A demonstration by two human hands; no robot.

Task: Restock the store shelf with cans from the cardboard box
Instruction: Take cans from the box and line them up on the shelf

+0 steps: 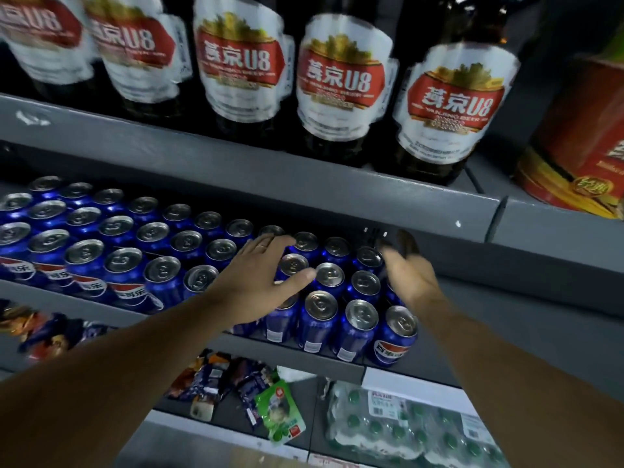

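"Blue cans, where do I log them?"
"Upright in tight rows on the grey middle shelf, silver tops up. They run from the left edge of frame across to the right hand. The front row sits at the shelf lip."
"Left hand?"
"Palm down over the can tops mid-row, fingers straight and spread. The thumb points right and lies across a can top. It grips nothing. Ring on one finger."
"Touching the cans?"
"The palm looks to rest on them. Fingertips, cannot tell."
"Right hand?"
"Just beside the rightmost column of cans, palm turned toward them. Fingers stretch toward the back under the upper shelf, loose, not curled round anything. The fingertips are blurred and in shadow, so contact with the cans is unclear."
"Arms?"
"Both bare, reaching in from the bottom of frame."
"Rest?"
"Dark beer bottles with red-and-white labels in a row on the upper shelf, and a red tin at their right. Below the cans, snack packets and a wrapped pack of green-capped bottles."
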